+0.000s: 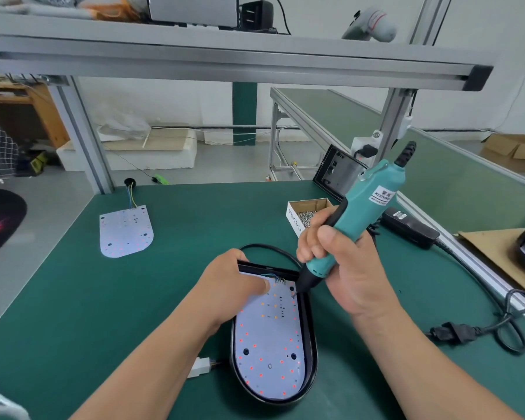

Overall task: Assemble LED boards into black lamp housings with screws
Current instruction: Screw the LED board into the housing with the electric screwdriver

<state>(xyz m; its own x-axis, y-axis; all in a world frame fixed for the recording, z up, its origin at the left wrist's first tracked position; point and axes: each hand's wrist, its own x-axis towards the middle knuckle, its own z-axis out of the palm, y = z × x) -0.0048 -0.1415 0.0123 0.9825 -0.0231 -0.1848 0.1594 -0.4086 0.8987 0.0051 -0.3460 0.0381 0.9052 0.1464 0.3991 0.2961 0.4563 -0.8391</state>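
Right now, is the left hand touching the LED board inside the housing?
Touching. The head view shows the left hand gripping the black housing, thumb pressed onto the LED board.

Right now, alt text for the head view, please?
The right hand holds a teal screwdriver, tip on the LED board inside the black housing, whose far end the left hand grips. A spare board lies farther left.
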